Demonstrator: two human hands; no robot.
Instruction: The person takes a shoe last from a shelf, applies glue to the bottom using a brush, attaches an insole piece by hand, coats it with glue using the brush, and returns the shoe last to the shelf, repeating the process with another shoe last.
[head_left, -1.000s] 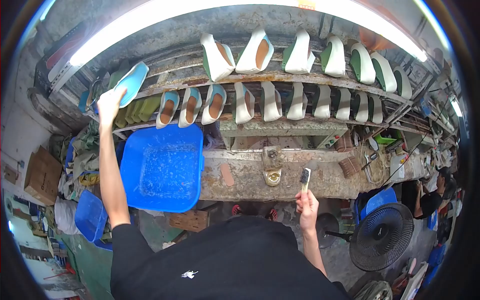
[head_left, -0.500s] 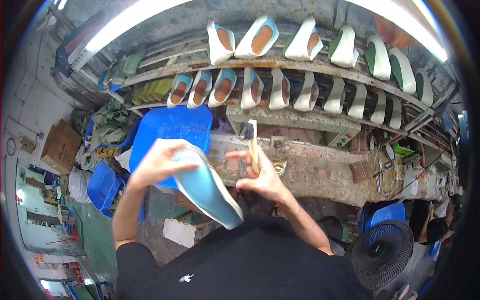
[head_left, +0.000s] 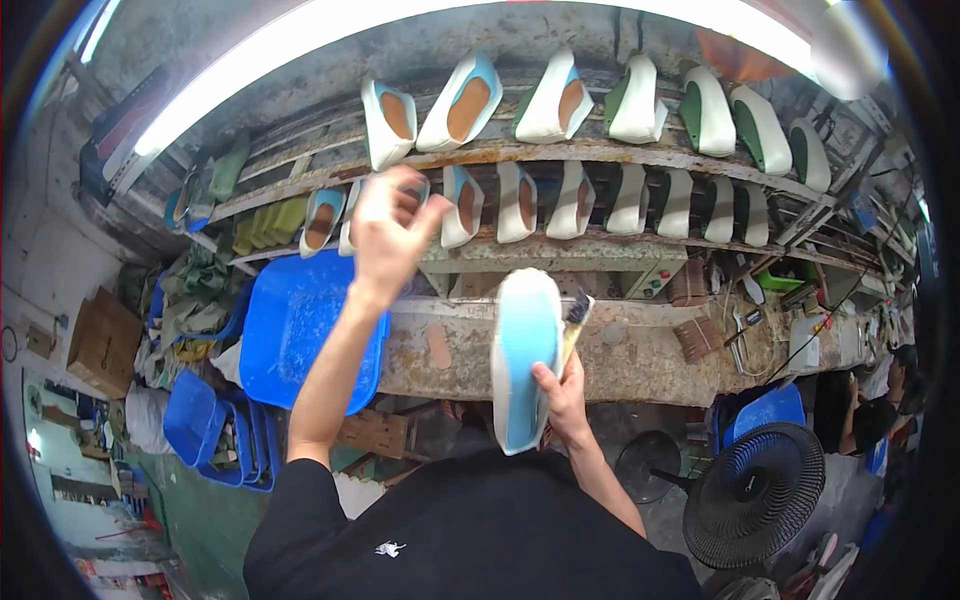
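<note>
Blue-lined shoe (head_left: 526,350) has passed from left hand (head_left: 390,230), now spread, to right hand (head_left: 567,402), clamping it beside brush (head_left: 576,314).

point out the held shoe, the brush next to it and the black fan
Held shoe (head_left: 529,345): head view, on the middle of its blue face
Brush (head_left: 574,330): head view, on the handle, below the dark bristles
Black fan (head_left: 748,489): head view, near the middle of its round grille

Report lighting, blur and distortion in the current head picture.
Head view: tube light blown out to white; head view: left hand blurred, likely by motion, shoe in the right hand sharper; head view: upper shelf edge bowed, apparently by wide-angle distortion, corners dark.
</note>
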